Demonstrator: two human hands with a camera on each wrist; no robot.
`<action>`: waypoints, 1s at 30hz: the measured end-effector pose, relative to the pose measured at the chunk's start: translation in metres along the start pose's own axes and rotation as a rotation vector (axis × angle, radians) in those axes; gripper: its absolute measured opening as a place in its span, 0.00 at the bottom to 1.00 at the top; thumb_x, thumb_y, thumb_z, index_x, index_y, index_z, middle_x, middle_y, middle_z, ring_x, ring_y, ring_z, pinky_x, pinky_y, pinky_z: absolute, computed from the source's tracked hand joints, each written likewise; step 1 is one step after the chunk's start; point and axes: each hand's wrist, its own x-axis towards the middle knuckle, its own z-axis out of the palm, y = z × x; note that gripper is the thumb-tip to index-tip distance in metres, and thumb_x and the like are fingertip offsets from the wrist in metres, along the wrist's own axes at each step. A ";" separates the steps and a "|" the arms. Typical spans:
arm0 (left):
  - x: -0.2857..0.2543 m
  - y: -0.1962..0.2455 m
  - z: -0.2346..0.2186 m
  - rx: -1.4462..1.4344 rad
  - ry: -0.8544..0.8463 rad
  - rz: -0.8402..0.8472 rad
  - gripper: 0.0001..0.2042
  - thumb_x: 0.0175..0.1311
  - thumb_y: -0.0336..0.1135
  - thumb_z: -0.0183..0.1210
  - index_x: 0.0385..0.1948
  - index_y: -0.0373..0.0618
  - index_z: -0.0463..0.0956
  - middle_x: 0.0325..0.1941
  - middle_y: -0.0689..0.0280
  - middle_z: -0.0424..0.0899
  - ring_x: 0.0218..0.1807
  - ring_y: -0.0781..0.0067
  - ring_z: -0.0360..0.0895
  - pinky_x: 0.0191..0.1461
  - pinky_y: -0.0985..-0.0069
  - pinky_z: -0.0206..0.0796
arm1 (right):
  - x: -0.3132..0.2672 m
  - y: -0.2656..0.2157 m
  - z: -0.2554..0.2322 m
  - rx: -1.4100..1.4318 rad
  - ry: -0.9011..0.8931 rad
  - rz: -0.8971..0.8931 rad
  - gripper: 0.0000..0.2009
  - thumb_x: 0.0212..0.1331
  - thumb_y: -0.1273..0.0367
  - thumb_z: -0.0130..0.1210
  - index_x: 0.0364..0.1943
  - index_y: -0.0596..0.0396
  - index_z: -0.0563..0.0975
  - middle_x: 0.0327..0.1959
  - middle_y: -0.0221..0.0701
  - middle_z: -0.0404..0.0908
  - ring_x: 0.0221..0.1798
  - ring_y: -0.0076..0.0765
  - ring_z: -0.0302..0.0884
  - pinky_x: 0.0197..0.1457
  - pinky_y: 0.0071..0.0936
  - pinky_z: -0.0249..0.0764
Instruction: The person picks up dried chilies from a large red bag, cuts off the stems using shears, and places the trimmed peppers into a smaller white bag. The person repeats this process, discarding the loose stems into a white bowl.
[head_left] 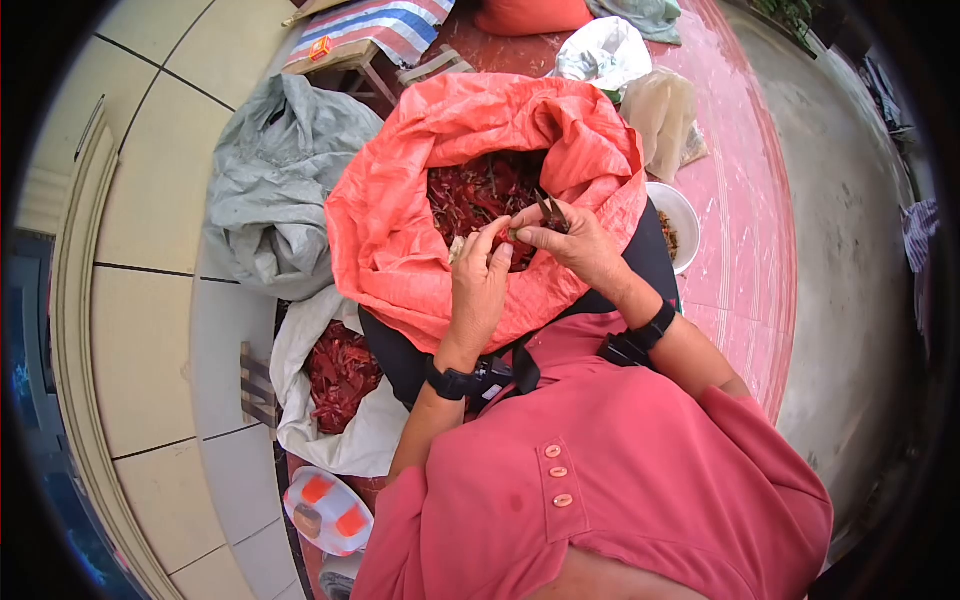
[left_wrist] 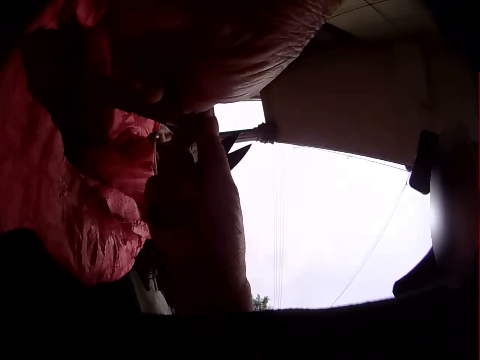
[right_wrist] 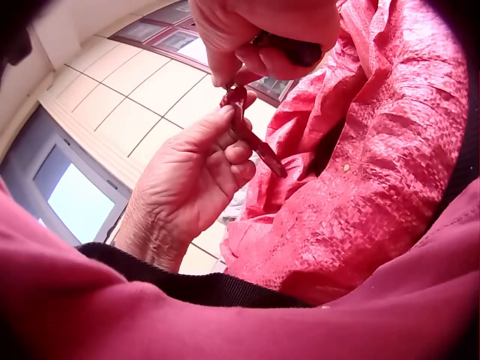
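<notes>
Over the open red sack (head_left: 380,240), both hands meet at a red dried pepper (right_wrist: 259,146). The left hand (head_left: 478,295) (right_wrist: 184,176) pinches it between thumb and fingers, and its long end hangs past the fingertips. At the pepper's upper end are the thumb and fingertips of the right hand (head_left: 585,245) (right_wrist: 262,30). Two dark pointed blades (head_left: 551,214) (left_wrist: 238,155), apparently scissors, stick out from the right hand, which also curls round a dark part in its palm. Red peppers (head_left: 470,190) lie inside the sack. The left wrist view is very dark.
A white sack of red pieces (head_left: 342,375) stands at lower left, below a grey sack (head_left: 275,185). Right of the red sack is a white bowl (head_left: 683,225) with small bits. A stool with striped cloth (head_left: 385,28) and a white bag (head_left: 605,52) are farther back.
</notes>
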 end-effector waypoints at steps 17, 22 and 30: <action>-0.003 0.017 -0.012 -0.011 -0.262 0.058 0.09 0.69 0.33 0.49 0.36 0.34 0.70 0.34 0.51 0.73 0.38 0.48 0.70 0.42 0.60 0.63 | -0.012 -0.025 0.023 -0.035 0.033 -0.035 0.05 0.65 0.69 0.53 0.35 0.55 0.72 0.26 0.27 0.72 0.25 0.21 0.69 0.25 0.21 0.66; -0.001 0.017 -0.022 0.093 -0.330 0.165 0.09 0.68 0.33 0.49 0.35 0.34 0.71 0.33 0.51 0.72 0.38 0.48 0.70 0.43 0.59 0.63 | -0.012 -0.028 0.015 0.248 -0.047 0.279 0.07 0.65 0.66 0.53 0.35 0.53 0.72 0.19 0.22 0.67 0.15 0.16 0.55 0.18 0.19 0.53; 0.003 0.008 -0.022 0.125 -0.380 0.294 0.08 0.65 0.32 0.52 0.31 0.34 0.67 0.31 0.51 0.70 0.36 0.46 0.71 0.39 0.58 0.65 | -0.012 -0.017 0.009 0.437 -0.085 0.438 0.08 0.65 0.64 0.53 0.31 0.50 0.73 0.12 0.15 0.58 0.13 0.14 0.48 0.18 0.19 0.49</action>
